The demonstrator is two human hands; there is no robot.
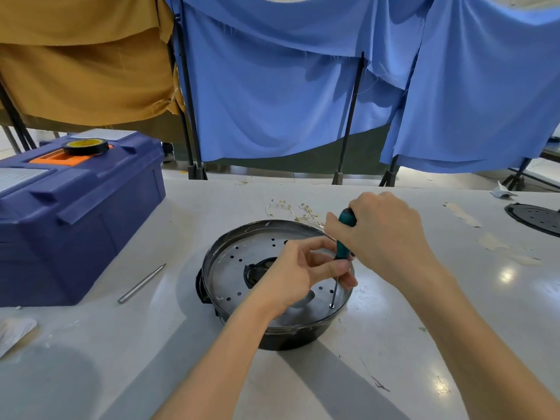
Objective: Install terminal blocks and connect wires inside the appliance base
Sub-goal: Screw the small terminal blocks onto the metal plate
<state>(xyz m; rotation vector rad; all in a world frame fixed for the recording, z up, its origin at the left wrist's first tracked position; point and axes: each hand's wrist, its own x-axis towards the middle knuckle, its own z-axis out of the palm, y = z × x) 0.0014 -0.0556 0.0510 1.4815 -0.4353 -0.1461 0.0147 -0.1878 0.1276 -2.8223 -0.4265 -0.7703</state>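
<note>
On the counter (394, 344), the appliance base (291, 339) sits as the right hand (378, 234) grips a green screwdriver (345, 237) and the left hand (297, 274) pinches its shaft, tip on a screw (332, 305) near the base's edge; keeping the tool upright should prevent slipping.

Right hand (380, 234) grips screwdriver (344, 244); left hand (298, 272) pinches shaft; tip on base (242, 256) screw (332, 305).

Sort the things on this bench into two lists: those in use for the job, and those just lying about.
In use: screwdriver, held by right hand and left hand; screw under its tip; appliance base.
Lying about: toolbox; tape roll on it; metal rod; wire bundle, untouched; black perforated disc.
</note>
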